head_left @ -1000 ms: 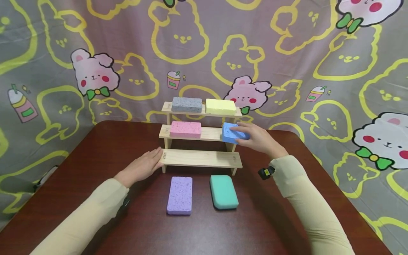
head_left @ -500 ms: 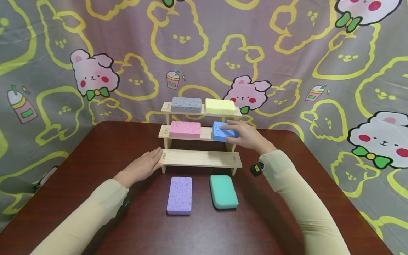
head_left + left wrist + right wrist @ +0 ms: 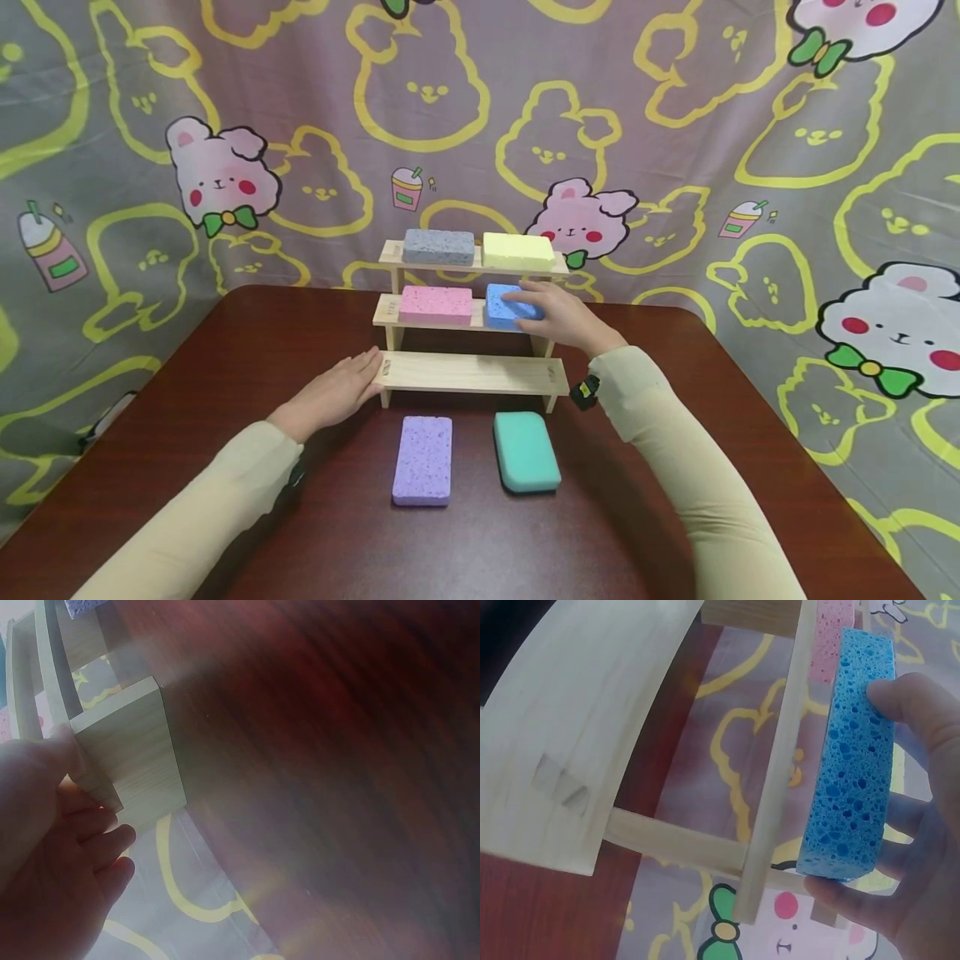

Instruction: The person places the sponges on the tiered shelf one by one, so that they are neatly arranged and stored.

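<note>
A three-tier wooden shelf stand (image 3: 472, 372) stands on the table. My left hand (image 3: 333, 396) holds the left end of its lowest board, thumb near the front corner and fingers toward the back. My right hand (image 3: 562, 317) grips a blue sponge (image 3: 504, 307) at the middle tier, beside a pink sponge (image 3: 437, 305). In the right wrist view the thumb lies on one broad side of the blue sponge (image 3: 855, 761) and the fingers wrap behind it. A grey sponge (image 3: 438, 247) and a yellow sponge (image 3: 517, 252) sit on the top tier.
On the table (image 3: 480, 550), in front of the stand, lie a purple sponge (image 3: 423, 461) at left and a teal green sponge (image 3: 527, 452) at right. A patterned curtain (image 3: 300, 83) hangs behind the table.
My right hand has moved left with the blue sponge along the middle tier, bringing it close to the pink one. The left hand has stayed in place.
</note>
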Motion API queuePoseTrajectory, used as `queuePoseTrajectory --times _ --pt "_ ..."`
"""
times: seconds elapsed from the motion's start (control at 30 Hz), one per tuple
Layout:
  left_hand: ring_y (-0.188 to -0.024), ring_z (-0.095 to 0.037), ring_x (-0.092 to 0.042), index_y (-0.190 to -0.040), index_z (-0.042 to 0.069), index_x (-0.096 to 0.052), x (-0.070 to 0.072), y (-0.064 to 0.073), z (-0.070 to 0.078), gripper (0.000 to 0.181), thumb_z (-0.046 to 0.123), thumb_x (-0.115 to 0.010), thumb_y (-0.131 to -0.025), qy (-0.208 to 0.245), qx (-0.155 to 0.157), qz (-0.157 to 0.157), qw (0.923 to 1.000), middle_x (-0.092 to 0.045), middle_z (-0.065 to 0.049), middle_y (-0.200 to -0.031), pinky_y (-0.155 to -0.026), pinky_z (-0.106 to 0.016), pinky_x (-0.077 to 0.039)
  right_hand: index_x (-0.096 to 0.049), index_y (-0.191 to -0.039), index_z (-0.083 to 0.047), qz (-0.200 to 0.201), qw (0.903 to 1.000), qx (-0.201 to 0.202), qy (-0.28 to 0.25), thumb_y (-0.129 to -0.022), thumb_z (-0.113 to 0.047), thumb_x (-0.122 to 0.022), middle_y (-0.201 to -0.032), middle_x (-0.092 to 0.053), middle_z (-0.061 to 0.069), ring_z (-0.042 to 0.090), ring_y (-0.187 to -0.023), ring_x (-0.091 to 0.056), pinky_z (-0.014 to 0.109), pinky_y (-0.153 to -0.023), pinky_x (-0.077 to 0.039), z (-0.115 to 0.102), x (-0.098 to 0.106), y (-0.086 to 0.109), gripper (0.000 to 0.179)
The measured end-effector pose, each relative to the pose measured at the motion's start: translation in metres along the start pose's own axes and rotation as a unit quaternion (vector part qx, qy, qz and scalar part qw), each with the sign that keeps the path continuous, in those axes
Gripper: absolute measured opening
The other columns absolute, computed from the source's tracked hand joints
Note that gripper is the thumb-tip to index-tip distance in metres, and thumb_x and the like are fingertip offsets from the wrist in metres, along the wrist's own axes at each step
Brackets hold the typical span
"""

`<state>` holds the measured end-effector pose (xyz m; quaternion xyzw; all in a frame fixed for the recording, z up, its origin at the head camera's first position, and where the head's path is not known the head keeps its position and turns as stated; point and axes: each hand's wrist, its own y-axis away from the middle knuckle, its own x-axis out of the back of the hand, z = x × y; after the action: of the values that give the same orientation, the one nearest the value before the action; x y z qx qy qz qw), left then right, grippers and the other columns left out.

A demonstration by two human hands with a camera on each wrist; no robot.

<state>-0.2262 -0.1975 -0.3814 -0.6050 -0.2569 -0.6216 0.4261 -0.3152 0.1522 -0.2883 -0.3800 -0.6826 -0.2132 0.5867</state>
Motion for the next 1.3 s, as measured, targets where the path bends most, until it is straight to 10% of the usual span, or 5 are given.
queuePoseTrajectory --times 1.3 --pt "-0.125 -0.04 -0.035 -0.13 -0.016 -0.039 0.0 0.0 0.002 0.05 0.017 -0.051 -0.094 0.005 -0.001 0.004 1.0 -0.037 -0.032 -0.134 -0.104 -0.049 -0.028 -0.047 -0.137 -0.022 -0.029 0.999 -0.031 -0.009 -0.091 -0.033 -0.057 -0.146 -0.029 0.013 0.033 -0.133 -0.022 0.054 -0.104 -0.025 0.004 -0.013 -0.016 0.047"
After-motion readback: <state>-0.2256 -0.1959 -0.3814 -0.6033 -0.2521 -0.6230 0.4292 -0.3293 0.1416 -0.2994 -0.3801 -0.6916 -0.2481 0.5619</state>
